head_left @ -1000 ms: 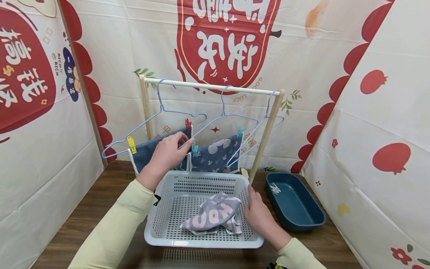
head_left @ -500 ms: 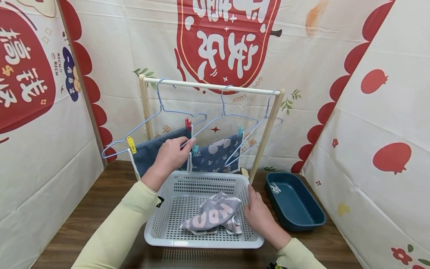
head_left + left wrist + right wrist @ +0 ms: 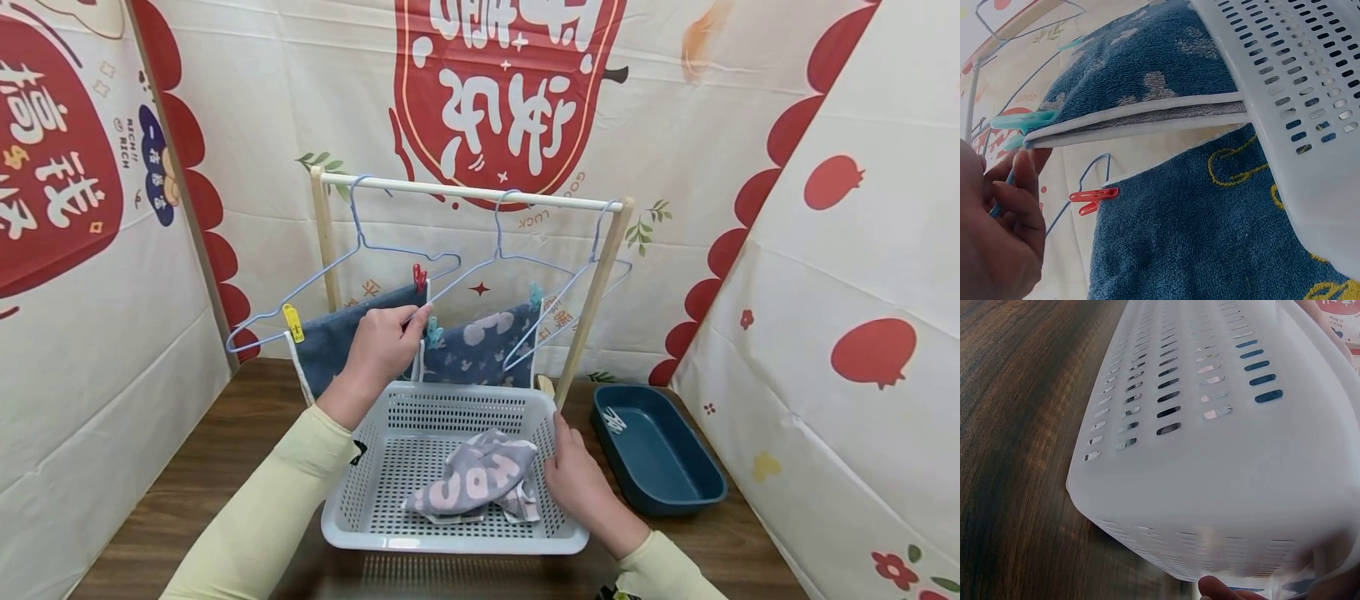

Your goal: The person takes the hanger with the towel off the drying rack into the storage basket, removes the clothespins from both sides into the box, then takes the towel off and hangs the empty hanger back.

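My left hand (image 3: 381, 348) grips the left end of the middle blue wire hanger (image 3: 498, 243). From that hanger hangs a dark blue patterned towel (image 3: 476, 350), held by a teal clothespin (image 3: 433, 332) beside my fingers and another teal clothespin (image 3: 536, 296) at the right. A second blue towel (image 3: 1166, 231) with yellow stitching hangs from the left hanger (image 3: 361, 242) by a red clothespin (image 3: 420, 277) and a yellow clothespin (image 3: 293, 323). My right hand (image 3: 581, 475) holds the right rim of a grey perforated basket (image 3: 450, 543). In it lies a crumpled grey-and-pink towel (image 3: 472, 479).
A wooden drying rack (image 3: 450, 192) stands behind the basket. Its third blue hanger (image 3: 592, 260) hangs at the right with nothing clipped on it. A dark blue tray (image 3: 660, 450) with small white pieces (image 3: 613, 420) sits at the right. Printed cloth surrounds the wooden table (image 3: 217, 450).
My left hand has shifted slightly, keeping hold of the hanger's left end. The right-hand hanger has swayed a little. My right hand and the basket have stayed in place.
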Tool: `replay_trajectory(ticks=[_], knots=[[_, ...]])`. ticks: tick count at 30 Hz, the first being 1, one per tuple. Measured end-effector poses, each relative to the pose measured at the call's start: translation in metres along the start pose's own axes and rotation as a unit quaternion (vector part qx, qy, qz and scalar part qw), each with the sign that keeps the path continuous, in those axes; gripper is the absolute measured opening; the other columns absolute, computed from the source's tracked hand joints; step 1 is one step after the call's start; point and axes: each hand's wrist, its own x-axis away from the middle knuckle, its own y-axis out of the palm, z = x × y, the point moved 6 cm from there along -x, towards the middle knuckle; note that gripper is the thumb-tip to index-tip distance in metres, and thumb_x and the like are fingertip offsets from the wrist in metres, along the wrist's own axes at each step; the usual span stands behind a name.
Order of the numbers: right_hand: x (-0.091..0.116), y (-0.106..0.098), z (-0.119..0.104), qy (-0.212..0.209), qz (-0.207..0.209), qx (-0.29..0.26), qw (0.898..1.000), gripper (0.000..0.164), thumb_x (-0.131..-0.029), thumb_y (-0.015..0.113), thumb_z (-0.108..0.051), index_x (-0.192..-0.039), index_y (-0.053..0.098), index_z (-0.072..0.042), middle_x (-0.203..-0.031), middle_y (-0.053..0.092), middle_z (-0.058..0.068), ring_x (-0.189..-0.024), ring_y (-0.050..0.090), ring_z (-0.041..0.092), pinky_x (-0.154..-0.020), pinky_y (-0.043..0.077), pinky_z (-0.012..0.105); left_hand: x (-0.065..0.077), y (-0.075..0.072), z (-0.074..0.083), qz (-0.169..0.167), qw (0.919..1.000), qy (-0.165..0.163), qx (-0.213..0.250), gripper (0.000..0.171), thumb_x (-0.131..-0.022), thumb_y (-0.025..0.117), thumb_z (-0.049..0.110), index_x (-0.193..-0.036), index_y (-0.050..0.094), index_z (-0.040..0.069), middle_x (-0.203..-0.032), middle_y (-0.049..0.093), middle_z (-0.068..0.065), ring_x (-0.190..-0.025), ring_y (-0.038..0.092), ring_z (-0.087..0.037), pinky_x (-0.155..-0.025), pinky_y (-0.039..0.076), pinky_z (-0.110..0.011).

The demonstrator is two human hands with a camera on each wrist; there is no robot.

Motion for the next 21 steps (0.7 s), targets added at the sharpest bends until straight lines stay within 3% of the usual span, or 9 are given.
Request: replay_trajectory(ticks=[5, 12, 21], knots=[[0.000, 0.001, 0.000, -0.001, 0.001, 0.001, 1.000, 0.073, -0.110, 0.056, -0.006, -0.174, 0.021, -0.003, -0.153, 0.048, 0.029, -0.116, 0.072, 0.040, -0.074, 0.068, 0.048, -0.002, -0.005, 0.005, 0.028, 0.9988, 0.038, -0.015, 0.043, -0.116, 0.061, 0.030, -0.076, 0.064, 0.015, -0.058, 0.046, 0.004, -0.050, 0.044, -0.017, -0.050, 0.034, -0.034], [-0.002, 0.002, 0.001, 0.001, 0.003, 0.002, 1.000, 0.072, -0.110, 0.055, -0.007, -0.174, 0.021, -0.003, -0.154, 0.048, 0.029, -0.115, 0.072, 0.040, -0.074, 0.068, 0.047, -0.003, -0.012, 0.005, 0.042, 0.9979, 0.046, -0.016, 0.036, -0.117, 0.060, 0.028, -0.089, 0.075, 0.011, -0.062, 0.054, 0.003, -0.052, 0.046, -0.016, -0.049, 0.036, -0.033], [-0.001, 0.000, 0.000, -0.001, 0.000, 0.007, 1.000, 0.073, -0.110, 0.054, -0.007, -0.174, 0.019, -0.001, -0.157, 0.046, 0.030, -0.117, 0.071, 0.038, -0.081, 0.067, 0.050, -0.001, -0.029, 0.012, 0.057, 0.9969, 0.054, 0.002, 0.035, -0.116, 0.061, 0.027, -0.092, 0.078, 0.008, -0.067, 0.064, 0.001, -0.055, 0.053, -0.016, -0.049, 0.039, -0.032]])
